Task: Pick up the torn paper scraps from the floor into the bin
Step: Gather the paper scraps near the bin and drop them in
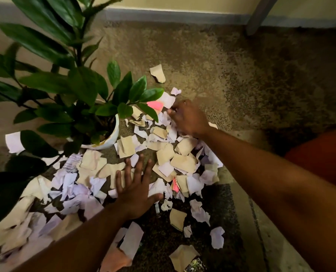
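Observation:
Several torn paper scraps point(182, 161), white, tan and a few pink, lie scattered over the speckled floor in front of me. My left hand point(135, 189) lies flat with fingers spread, pressing on scraps near the middle of the pile. My right hand point(188, 118) reaches to the far side of the pile, its fingers curled down into white scraps beside a pink scrap point(155, 105); motion blur hides the grip. No bin shows in the view.
A potted plant with big green leaves stands in a white pot point(109, 138) at the left, its leaves hanging over part of the pile. A grey furniture leg point(259, 14) stands at the back right by the wall. Bare floor point(251, 79) stretches beyond the scraps.

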A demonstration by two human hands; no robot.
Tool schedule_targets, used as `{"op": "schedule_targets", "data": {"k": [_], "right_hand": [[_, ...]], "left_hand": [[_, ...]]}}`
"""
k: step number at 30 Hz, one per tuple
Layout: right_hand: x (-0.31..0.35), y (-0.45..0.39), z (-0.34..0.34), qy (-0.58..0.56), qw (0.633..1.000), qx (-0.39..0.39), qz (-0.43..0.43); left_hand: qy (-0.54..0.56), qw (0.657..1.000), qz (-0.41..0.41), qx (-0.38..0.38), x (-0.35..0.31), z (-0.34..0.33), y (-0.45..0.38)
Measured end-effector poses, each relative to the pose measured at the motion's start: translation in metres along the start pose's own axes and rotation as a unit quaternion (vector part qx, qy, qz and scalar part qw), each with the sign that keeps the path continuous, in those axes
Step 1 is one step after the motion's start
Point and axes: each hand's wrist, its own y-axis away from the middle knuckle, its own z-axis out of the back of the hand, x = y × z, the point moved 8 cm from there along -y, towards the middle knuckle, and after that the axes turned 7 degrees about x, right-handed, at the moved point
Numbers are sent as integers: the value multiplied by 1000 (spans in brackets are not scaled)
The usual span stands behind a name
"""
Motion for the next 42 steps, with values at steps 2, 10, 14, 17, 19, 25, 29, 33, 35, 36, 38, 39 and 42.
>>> {"op": "schedule_targets", "data": {"k": [2,10,14,17,19,25,29,33,35,36,38,39,42], "right_hand": [[8,9,13,24,999,-41,10],[16,-61,-7,-12,998,67,-11],[24,-30,-29,41,997,52,30],[20,-6,-26,88,993,51,59],[15,-4,-7,100,993,7,62],[31,-40,5,49,996,4,79],[80,-38,-63,78,980,120,138],[107,-20,-88,132,973,94,163],[106,-4,-84,133,967,65,208],[103,4,-83,132,961,64,236],[97,25,-79,120,941,89,304],[94,35,-76,111,929,106,336],[87,50,-51,88,924,90,362]], "left_hand": [[0,1000,0,2,0,1,1],[-10,1000,7,-1,2,-2,-3],[-6,1000,2,-2,1,-1,-2],[-16,1000,11,-1,1,0,0],[-20,1000,13,4,0,1,1],[-12,1000,8,15,-2,3,2],[-12,1000,10,10,-4,4,4],[-25,1000,13,6,-2,1,3],[-17,1000,11,-2,-1,-1,2],[-17,1000,12,-9,0,-1,2],[-29,999,15,-21,0,-2,0],[-32,999,16,-26,0,-3,0],[-43,999,12,-28,0,-5,1]]}}
